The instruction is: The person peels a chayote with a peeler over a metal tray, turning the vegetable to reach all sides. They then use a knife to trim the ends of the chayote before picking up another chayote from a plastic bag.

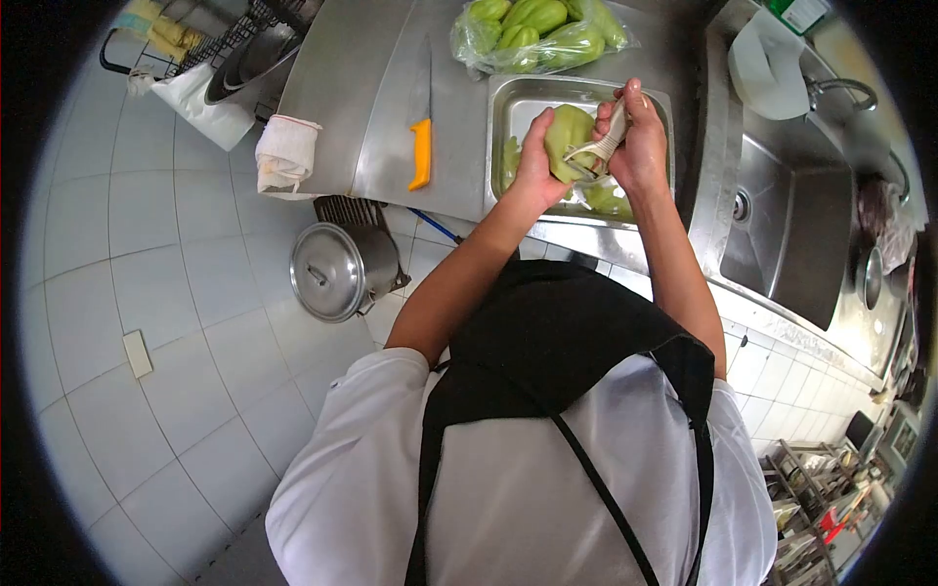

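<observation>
My left hand [534, 161] is closed around a pale green chayote [567, 134], holding it over a metal tray [496, 107]. A light-coloured peeler [613, 134] is gripped in my right hand [640, 146], its blade against or very close to the chayote's right side. Green peelings [608, 201] lie in the tray below my hands. Behind the tray sits a clear plastic bag [474, 61] with several unpeeled green chayotes [535, 15] in it. To the left a knife with a yellow handle [420, 154] lies on the steel counter.
A steel sink [782, 210] with a tap [845, 88] is on the right, a white plastic container [767, 63] at its back. A folded white cloth [287, 154] hangs at the counter's left edge. Below it stands a lidded metal pot [332, 272].
</observation>
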{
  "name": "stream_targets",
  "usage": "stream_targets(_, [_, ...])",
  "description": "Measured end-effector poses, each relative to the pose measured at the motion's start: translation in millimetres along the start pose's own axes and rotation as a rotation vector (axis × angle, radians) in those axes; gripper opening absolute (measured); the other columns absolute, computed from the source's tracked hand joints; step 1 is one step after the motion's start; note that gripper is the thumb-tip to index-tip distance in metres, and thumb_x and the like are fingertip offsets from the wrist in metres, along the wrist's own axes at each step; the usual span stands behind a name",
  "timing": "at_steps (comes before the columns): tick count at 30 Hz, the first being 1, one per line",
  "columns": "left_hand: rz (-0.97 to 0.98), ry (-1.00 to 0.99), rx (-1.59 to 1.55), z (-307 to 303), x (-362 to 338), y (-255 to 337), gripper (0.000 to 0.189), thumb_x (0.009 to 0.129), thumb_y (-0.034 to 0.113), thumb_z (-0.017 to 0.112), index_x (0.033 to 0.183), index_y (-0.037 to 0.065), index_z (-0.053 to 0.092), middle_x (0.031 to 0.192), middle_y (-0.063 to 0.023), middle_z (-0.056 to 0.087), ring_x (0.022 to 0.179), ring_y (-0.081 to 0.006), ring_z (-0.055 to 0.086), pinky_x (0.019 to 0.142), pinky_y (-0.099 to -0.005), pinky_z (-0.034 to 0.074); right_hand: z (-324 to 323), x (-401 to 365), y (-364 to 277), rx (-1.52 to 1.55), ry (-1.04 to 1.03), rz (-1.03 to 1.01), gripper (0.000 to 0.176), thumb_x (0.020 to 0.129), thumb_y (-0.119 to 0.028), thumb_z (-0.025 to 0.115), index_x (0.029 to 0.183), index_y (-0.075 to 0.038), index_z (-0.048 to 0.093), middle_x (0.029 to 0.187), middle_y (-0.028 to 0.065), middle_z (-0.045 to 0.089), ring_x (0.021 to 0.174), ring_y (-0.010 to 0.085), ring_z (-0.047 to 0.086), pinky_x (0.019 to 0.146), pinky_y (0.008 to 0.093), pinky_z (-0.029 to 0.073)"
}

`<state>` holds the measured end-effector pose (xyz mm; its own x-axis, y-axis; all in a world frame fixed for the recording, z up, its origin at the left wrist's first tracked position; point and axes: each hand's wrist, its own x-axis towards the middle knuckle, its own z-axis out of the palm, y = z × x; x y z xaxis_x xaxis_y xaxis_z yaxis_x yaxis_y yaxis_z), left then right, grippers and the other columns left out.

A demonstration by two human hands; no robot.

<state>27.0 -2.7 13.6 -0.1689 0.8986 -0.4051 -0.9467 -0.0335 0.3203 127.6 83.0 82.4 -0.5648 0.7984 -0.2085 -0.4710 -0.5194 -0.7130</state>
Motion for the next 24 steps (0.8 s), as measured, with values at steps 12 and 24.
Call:
stream_targets(12, [0.011, -0.038, 0.103, -4, 2, -2, 0.042, 0.093, 0.04, 0.048, 0.114, 0.005, 0.059, 0.1, -0.0091, 0.066, 0.091, -0.0218, 0.065, 0.082, -0.0364, 0.053, -1, 4, 17, -0.098, 0.164, -0.036, 0.027, 0.098, -0.026, 0.063, 0.101, -0.002, 0.051, 0.069, 0.0069, 0.056, 0.052, 0.0153, 0.052, 0.046, 0.0303, 0.044])
stream_targets(24, [-0.076, 0.078, 0.096, -12, -11, 0, 0.046, 0.093, 0.038, 0.051, 0.121, 0.002, 0.057, 0.112, -0.014, 0.066, 0.101, -0.028, 0.066, 0.09, -0.0424, 0.054, -11, 36, 23, -0.227, 0.331, -0.198, 0.034, 0.096, -0.027, 0.065, 0.1, 0.003, 0.049, 0.066, 0.0093, 0.058, 0.048, 0.0172, 0.054, 0.042, 0.0322, 0.046])
